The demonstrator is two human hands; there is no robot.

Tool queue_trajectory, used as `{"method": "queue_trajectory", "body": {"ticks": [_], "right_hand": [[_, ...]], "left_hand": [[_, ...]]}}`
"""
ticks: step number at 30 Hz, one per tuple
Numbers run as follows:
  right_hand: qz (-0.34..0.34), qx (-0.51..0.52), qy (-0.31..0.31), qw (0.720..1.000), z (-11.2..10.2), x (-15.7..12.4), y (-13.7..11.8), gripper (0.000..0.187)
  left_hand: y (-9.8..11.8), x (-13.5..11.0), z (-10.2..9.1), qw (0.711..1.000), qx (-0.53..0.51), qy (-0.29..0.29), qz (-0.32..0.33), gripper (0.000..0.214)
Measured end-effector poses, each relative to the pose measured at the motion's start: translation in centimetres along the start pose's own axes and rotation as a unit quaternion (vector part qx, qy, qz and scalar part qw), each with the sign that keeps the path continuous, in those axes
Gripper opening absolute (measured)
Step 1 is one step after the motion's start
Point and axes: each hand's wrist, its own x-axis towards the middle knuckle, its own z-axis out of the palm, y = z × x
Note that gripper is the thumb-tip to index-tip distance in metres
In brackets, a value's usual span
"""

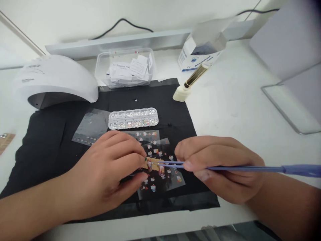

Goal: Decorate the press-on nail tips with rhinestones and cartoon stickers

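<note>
My left hand (110, 167) is closed, pinching the left end of a small yellow strip (155, 166) between thumb and fingers. On the strip are small pieces with colourful pictures, perhaps nail tips. My right hand (220, 164) grips a pair of slim purple tweezers (245, 169), whose handle points to the right. Their tips reach the yellow strip; whether they pinch anything is too small to tell. Below both hands lie clear sticker sheets (173, 183) printed with small white cartoon cats. My left hand hides part of them.
Behind the hands, a divided case of rhinestones (133, 118) rests on a black mat (170, 110), near another clear sheet (92, 124). Farther back are a white nail lamp (57, 75), a tub of alcohol pads (125, 68), a bottle with a gold cap (182, 93) and an alcohol-pad box (198, 58).
</note>
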Motion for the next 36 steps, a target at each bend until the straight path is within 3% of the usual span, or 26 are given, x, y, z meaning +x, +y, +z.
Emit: {"method": "queue_trajectory", "body": {"ticks": [10, 26, 36], "right_hand": [[0.024, 0.002, 0.018, 1.0, -0.3, -0.3, -0.8, 0.012], [-0.065, -0.071, -0.02, 0.995, -1.4, -0.1, -0.9, 0.012], [-0.065, -0.101, -0.024, 0.993, -1.4, -0.3, -0.7, 0.012]], "left_hand": [[0.0, -0.2, 0.4, 0.999, 0.037, 0.004, 0.039, 0.016], [1.9, 0.1, 1.8, 0.993, 0.075, 0.03, 0.083, 0.011], [2.5, 0.4, 2.3, 0.99, 0.12, 0.049, 0.049, 0.01]]}}
